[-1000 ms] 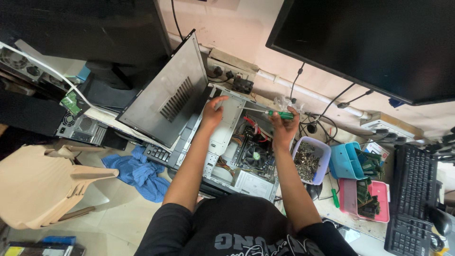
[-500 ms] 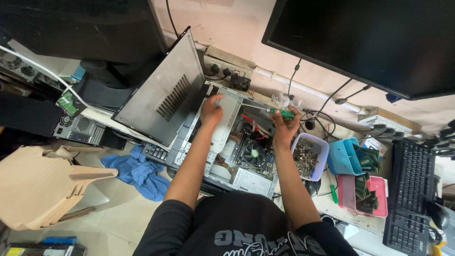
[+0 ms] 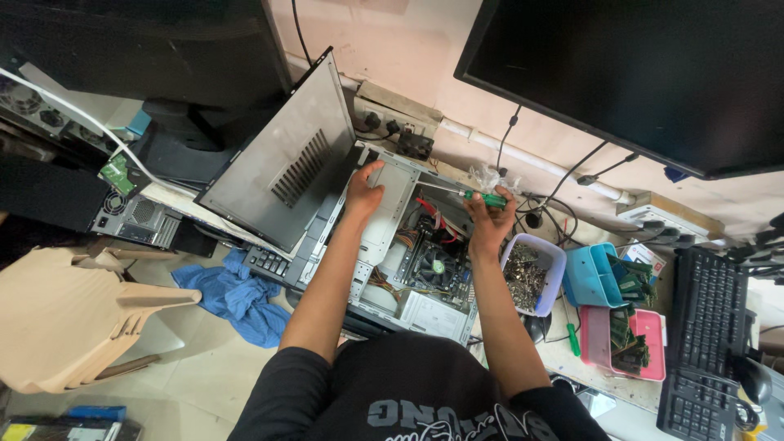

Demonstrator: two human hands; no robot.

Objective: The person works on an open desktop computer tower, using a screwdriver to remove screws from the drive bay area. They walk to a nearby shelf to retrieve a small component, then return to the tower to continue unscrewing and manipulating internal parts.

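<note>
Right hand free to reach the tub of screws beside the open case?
Probably not freely: the right hand grips a green-handled screwdriver. The path looks clear, though; the tub of screws sits open-topped just beside that wrist.

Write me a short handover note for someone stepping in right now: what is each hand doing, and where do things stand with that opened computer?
Left hand: flat on the metal drive cage inside the open computer case, bracing it, holding nothing.
Right hand: gripping a green-handled screwdriver, shaft pointing left into the case.
Done: side panel is off, leaning upright beside the case; motherboard and cooler fan exposed.
Left: whatever the screwdriver tip is working on; the screw itself is too small to see.
Nearby: tub of loose screws to the right, a second green screwdriver on the desk.
</note>
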